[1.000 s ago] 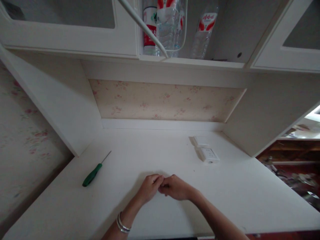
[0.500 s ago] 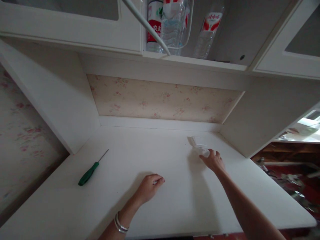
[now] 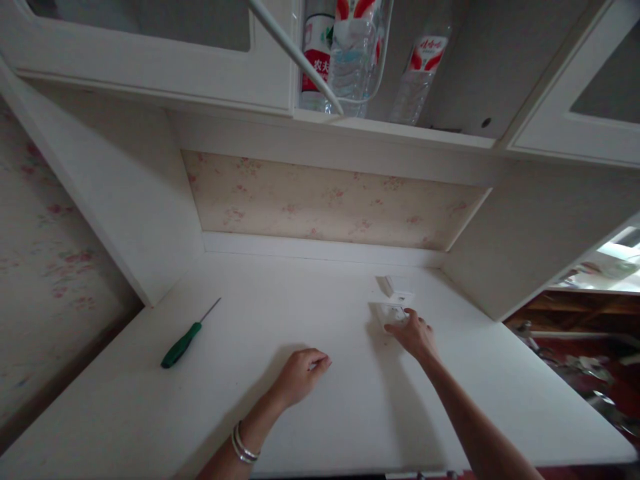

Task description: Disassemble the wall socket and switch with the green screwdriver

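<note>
My right hand (image 3: 414,332) grips the right edge of a small white square plate (image 3: 387,317), with thumb and fingers around it. The plate looks like part of a wall socket, and its shadow falls to its left on the white tabletop (image 3: 310,293). Just behind it lies a second white box-like piece (image 3: 399,287), which no hand touches. My left hand (image 3: 303,375) is closed near the middle of the tabletop, thumb against the curled fingers; a small pale bit shows there, too little to name. On the left lies a screwdriver (image 3: 183,345) with a green handle.
Side panels enclose the tabletop at left (image 3: 165,267) and right (image 3: 480,287). Overhead, a cabinet shelf (image 3: 400,133) holds several plastic bottles (image 3: 423,67). A white cable (image 3: 295,53) hangs down from it in front. Floral wallpaper (image 3: 325,200) covers the back wall.
My right hand has moved left and nearer, bringing the white square plate away from the box-like piece, which now shows separately behind. My left hand has stayed in place. The view has shifted slightly.
</note>
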Available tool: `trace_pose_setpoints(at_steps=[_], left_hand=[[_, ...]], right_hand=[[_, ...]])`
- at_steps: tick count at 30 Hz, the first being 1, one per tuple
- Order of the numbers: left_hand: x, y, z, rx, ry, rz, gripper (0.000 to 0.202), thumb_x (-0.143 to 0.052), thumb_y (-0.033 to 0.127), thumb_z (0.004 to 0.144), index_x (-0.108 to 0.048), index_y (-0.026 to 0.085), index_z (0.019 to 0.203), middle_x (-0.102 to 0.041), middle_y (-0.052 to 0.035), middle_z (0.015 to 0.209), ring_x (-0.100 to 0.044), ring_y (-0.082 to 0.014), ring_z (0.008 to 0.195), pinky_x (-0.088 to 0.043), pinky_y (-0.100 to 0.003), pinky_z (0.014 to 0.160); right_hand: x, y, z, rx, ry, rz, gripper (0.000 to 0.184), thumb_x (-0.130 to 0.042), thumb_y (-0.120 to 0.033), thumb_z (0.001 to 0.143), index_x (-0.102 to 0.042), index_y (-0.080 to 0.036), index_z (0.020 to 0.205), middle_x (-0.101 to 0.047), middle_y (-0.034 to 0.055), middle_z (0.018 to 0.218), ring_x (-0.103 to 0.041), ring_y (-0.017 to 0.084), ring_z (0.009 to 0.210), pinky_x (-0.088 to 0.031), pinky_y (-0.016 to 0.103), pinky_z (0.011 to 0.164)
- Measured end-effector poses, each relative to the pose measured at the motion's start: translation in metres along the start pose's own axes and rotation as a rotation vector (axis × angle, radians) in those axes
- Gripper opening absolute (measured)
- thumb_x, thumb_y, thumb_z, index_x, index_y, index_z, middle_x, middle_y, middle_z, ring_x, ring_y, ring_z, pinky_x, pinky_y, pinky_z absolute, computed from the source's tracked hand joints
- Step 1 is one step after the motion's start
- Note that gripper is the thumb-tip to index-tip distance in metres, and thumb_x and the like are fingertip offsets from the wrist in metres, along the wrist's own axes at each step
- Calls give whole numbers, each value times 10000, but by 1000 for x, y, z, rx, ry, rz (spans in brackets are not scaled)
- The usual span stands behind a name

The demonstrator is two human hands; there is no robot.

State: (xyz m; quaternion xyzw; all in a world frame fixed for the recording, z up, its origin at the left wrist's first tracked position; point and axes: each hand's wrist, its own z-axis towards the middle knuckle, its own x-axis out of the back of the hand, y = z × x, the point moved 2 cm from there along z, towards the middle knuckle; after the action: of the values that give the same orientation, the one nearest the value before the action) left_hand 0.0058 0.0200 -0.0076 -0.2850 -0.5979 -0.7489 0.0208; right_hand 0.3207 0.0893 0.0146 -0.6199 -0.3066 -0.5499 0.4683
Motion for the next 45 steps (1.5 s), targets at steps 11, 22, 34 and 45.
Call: trace_pose_setpoints(at_steps=[11, 22, 34, 45], left_hand=[[0, -19, -1, -84, 219, -20, 848, -815, 263, 604, -423, 244, 1355, -380, -108, 1432, -326, -312, 1337, -299, -464, 1112], [2, -30, 4, -19, 244, -15, 844, -795, 207, 623, -394, 232, 1365, -382, -134, 1430, -328, -314, 1341, -274, -474, 1120], [0, -21, 6, 53, 296, -140, 847, -836, 257, 577, -420, 224, 1313, -437, -137, 1345, -523, -294, 1149, -484, -412, 948], [38, -15, 13, 232, 431, -247, 733, -771, 409, 633, -459, 197, 1261, -562, -105, 1146, -627, -238, 964, -533, -347, 809]], right_hand=[[-35, -89, -129, 382, 56, 460, 535, -584, -492, 791, -499, -174, 1214, -580, 126, 1179, -523, 293, 1097, -413, 417, 940], [-56, -79, -150, 349, -92, 849, 429, -472, -454, 892, -524, -214, 1244, -678, 50, 944, -648, 198, 849, -505, 309, 770], [-52, -73, -146, 349, -137, 916, 435, -506, -467, 881, -541, -213, 1233, -677, 64, 949, -647, 208, 845, -509, 306, 754], [-50, -72, -142, 349, -156, 947, 415, -473, -468, 896, -545, -228, 1227, -675, 52, 908, -650, 197, 816, -507, 272, 696]])
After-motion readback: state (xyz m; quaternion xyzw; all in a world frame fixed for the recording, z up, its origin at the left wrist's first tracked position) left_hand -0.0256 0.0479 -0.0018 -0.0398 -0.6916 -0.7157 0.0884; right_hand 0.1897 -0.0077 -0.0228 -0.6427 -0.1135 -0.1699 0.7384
